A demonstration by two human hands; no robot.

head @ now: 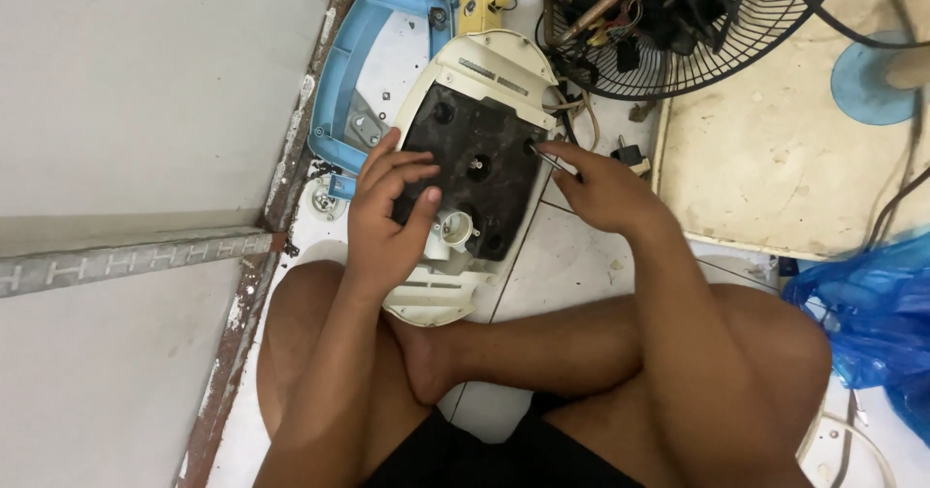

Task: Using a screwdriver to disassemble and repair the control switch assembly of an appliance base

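A cream plastic fan base (pixel 489 66) lies upside down on the tiled floor between my crossed legs, with a black plate (pixel 484 139) covering its underside. My left hand (pixel 387 219) rests on the plate's left edge, fingers spread and pressing down beside a white round socket (pixel 455 228). My right hand (pixel 603 189) grips a thin screwdriver (pixel 552 157) whose tip sits at a hole on the plate's right edge.
A blue plastic cover (pixel 339 81) lies at the upper left by the wall. A black wire fan guard (pixel 678 23) with a motor and cables sits at the top. A worn white board (pixel 775 158) and a blue plastic bag (pixel 872 314) are at right.
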